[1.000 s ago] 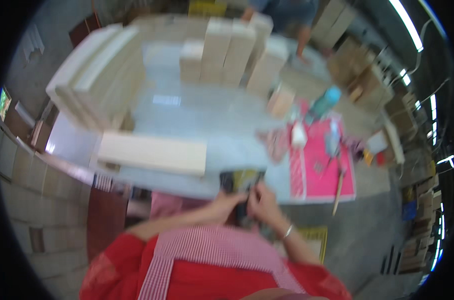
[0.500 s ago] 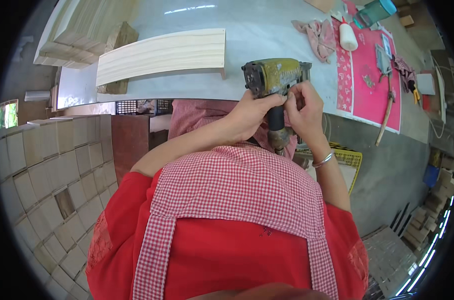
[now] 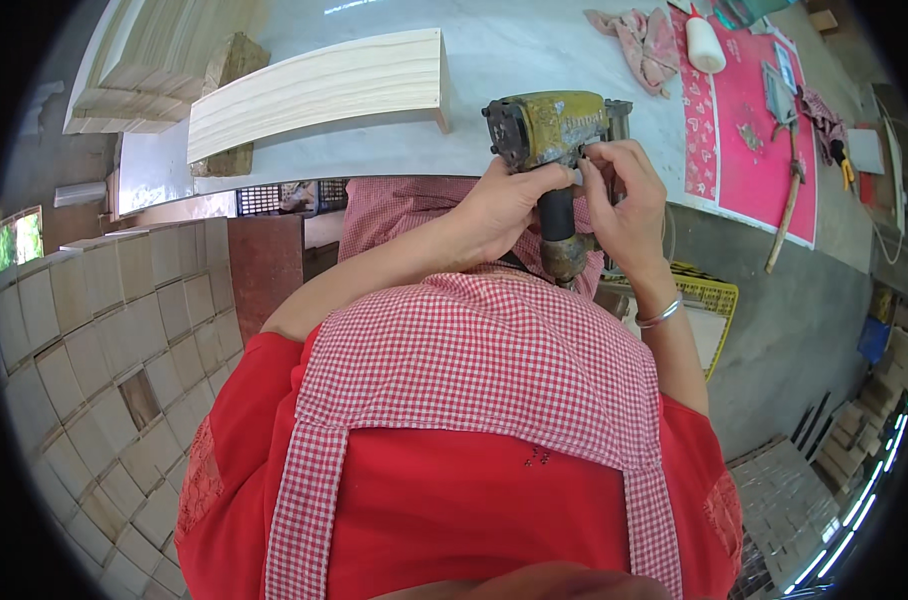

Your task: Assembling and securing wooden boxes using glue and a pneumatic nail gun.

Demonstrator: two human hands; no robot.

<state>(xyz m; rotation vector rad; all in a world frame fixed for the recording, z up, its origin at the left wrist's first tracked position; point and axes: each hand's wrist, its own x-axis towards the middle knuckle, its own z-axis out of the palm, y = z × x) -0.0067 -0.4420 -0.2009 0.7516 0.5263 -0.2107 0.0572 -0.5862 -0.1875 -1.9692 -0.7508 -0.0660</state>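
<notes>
A yellow and black nail gun (image 3: 552,128) with a dark handle is held up in front of my apron, at the near edge of the workbench. My left hand (image 3: 504,208) is closed around it just below the body, thumb lying across the top of the handle. Against the gun's right side, near the trigger, my right hand (image 3: 626,205) has its thumb and fingers pinched together; what they hold, if anything, is too small to make out. Left of the gun, a pale wooden board (image 3: 319,92) rests raised on the bench, one end on a rough wood block (image 3: 236,70).
Stacked boards (image 3: 159,65) stand at the bench's back left. A pink cloth (image 3: 646,48), a white bottle (image 3: 705,45) and a stick (image 3: 786,215) lie to the right. Wooden blocks (image 3: 104,350) are piled at my left; a yellow crate (image 3: 719,300) is below the bench.
The view has shifted slightly, so the bench items sit higher in it. My right hand has shifted its fingers against the gun's side; my left hand keeps its hold.
</notes>
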